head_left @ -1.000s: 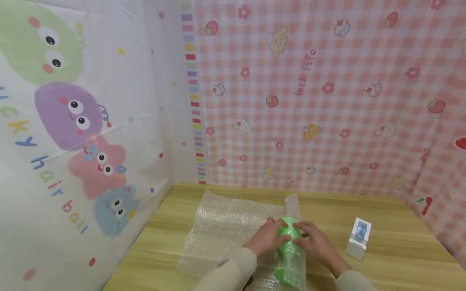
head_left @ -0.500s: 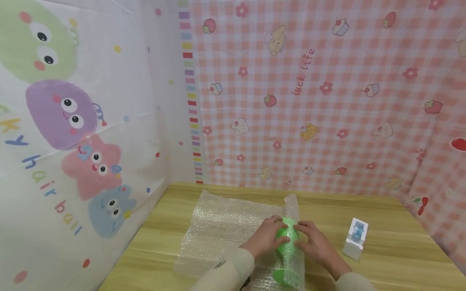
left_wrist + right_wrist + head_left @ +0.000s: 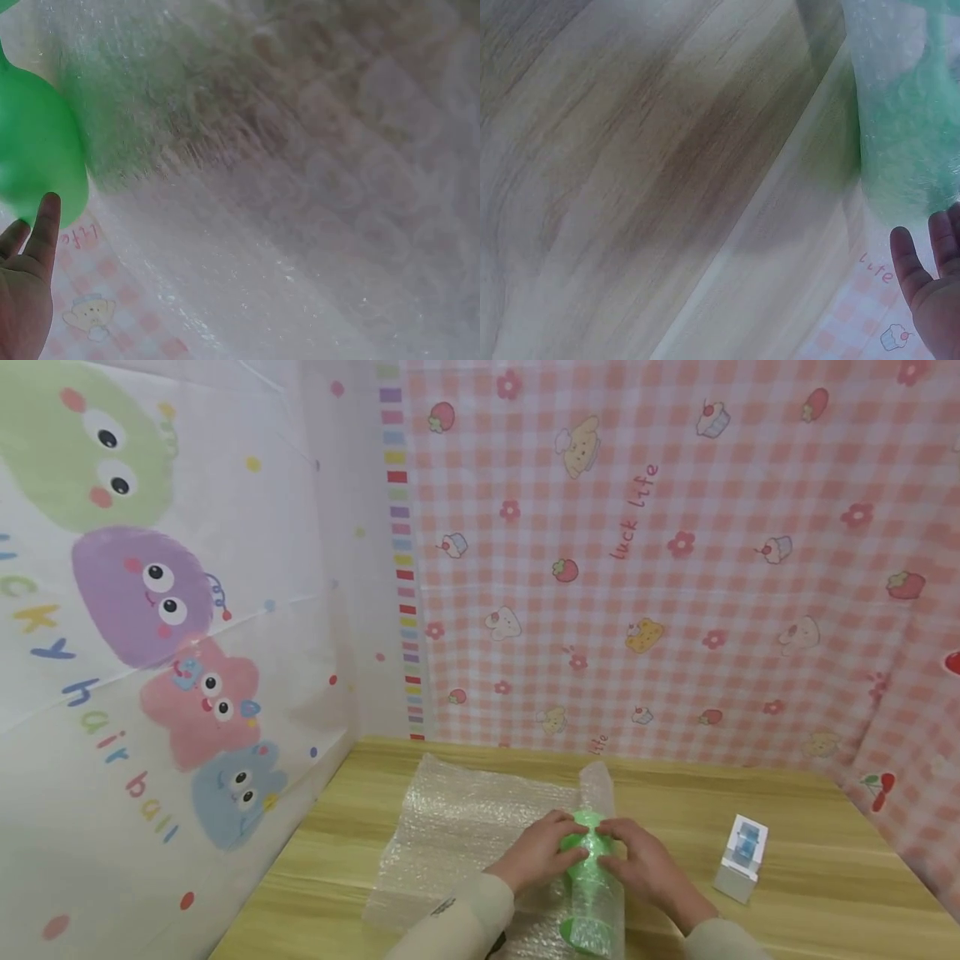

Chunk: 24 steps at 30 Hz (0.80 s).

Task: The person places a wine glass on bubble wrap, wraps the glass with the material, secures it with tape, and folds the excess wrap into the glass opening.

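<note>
One goblet — two hands (one bubble-wrap sheet)

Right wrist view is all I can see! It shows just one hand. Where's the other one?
Observer: The left hand is on the other side of the green thing, fingers touching it.

Operator: Is that green thing wrapped up all over?

Observer: No. The left wrist view shows a bare part, with the wrap beside it.

Operator: Is there anything else on the table?

Observer: Yes, the head view shows a white box to the right of the right hand, not touching it.
</note>
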Available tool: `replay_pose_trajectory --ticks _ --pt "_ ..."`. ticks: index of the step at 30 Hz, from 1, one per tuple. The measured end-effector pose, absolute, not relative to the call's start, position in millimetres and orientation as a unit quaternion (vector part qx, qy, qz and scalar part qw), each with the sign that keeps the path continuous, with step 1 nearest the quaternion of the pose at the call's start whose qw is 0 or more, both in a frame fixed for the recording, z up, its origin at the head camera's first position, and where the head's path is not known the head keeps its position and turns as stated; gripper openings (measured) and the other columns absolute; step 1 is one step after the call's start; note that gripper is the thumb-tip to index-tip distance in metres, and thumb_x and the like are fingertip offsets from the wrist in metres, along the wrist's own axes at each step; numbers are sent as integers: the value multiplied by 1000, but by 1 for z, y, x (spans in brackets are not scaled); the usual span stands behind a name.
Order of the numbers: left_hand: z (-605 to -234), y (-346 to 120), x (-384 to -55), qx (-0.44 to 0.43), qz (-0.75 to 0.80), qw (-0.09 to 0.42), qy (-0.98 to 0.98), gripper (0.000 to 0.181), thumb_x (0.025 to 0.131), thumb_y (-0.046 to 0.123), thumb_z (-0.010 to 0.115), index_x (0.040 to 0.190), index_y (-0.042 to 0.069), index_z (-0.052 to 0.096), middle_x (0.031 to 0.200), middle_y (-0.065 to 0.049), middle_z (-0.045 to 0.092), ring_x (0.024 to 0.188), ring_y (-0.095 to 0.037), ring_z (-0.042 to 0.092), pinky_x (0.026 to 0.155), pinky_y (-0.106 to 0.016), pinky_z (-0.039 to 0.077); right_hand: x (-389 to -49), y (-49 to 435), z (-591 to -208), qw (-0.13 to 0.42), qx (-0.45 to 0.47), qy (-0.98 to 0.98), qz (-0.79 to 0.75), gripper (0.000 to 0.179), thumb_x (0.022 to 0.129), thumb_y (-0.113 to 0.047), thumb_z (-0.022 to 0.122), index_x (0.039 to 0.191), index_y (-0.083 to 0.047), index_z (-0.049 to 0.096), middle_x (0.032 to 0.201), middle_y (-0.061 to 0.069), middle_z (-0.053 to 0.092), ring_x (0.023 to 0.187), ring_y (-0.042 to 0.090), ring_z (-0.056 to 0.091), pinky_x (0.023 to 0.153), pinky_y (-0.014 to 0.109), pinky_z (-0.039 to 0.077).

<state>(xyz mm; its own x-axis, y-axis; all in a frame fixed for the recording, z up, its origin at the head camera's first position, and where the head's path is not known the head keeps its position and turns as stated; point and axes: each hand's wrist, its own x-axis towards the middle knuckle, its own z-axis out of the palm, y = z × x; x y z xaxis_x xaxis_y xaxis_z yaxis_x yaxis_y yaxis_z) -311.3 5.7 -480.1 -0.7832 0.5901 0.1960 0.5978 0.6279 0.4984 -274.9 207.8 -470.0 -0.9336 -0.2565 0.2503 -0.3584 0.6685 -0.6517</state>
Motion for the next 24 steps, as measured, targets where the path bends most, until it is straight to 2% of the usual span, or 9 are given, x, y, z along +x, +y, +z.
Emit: replay_pose_trajectory --ticks 4,11,16,21,24 --pt "-482 6 -311 -314 -290 0 -904 39 98 35 64 132 15 62 129 1 55 115 -12 56 99 -28 47 -277 205 -470 76 184 -915 352 32 89 -11 72 120 -1 66 129 18 59 122 42 52 101 60 41" --pt "-482 6 -315 -331 -265 19 -906 37 96 33 66 127 12 65 135 -4 53 124 -17 52 105 -29 42 -277 203 -467 73 180 -920 341 28 88 -10 74 115 -2 69 123 16 57 115 39 56 96 57 46" --pt "-478 6 -317 -340 -260 13 -904 39 94 34 69 126 12 64 128 2 59 121 -12 54 104 -27 42 -278 203 -467 63 171 -922 342 28 88 -11 75 114 -5 69 119 12 58 109 35 59 91 55 50" --pt "-479 6 -318 -330 -285 2 -900 41 92 35 72 127 14 64 128 3 58 119 -11 54 103 -27 43 -281 206 -469 54 171 -925 336 31 87 -13 76 116 -7 66 123 13 58 106 34 60 87 53 52" --pt "-480 7 -318 -328 -293 11 -898 45 93 32 71 132 13 61 127 1 58 119 -13 54 103 -28 43 -282 207 -469 49 162 -926 338 37 85 -12 77 120 -7 64 125 14 58 107 34 59 85 52 53"
